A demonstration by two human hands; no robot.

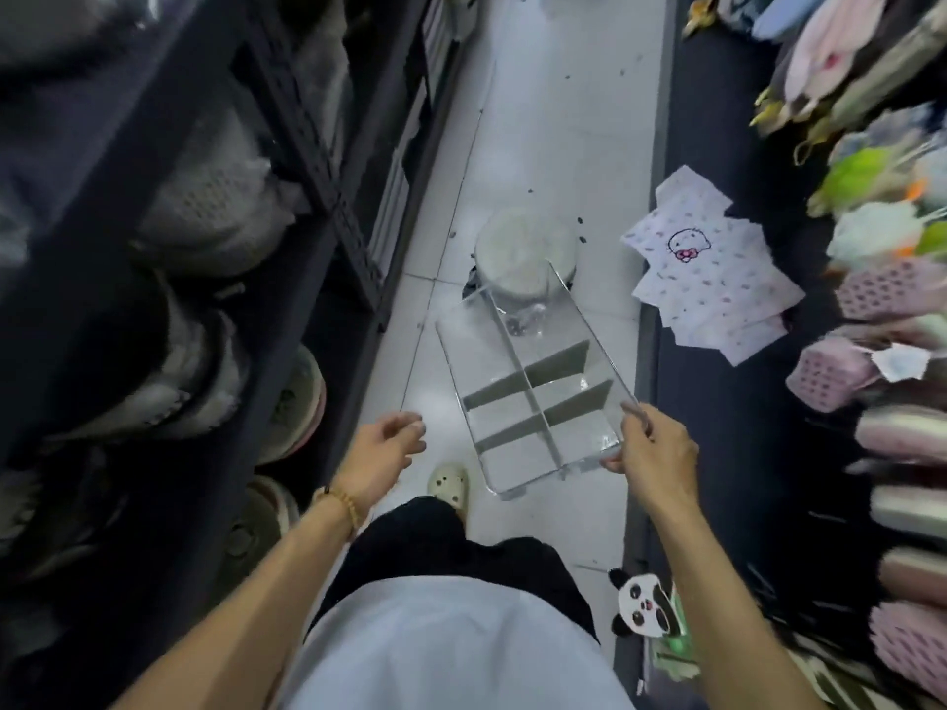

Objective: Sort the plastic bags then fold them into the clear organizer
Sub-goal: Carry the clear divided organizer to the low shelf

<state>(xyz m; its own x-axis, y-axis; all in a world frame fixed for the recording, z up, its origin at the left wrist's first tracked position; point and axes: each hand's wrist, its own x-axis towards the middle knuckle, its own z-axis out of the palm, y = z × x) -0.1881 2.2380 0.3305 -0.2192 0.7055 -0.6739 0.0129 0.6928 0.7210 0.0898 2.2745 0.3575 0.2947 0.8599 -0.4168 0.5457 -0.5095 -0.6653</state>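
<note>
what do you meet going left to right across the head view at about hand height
dark shelf rack → left hand → clear organizer → right hand → slippers

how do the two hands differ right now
The right hand grips the near corner of the clear organizer, holding it up over the floor; the left hand holds nothing, fingers loosely curled. The left wrist wears a bead bracelet; the right wrist is bare. Both reach forward.
</note>
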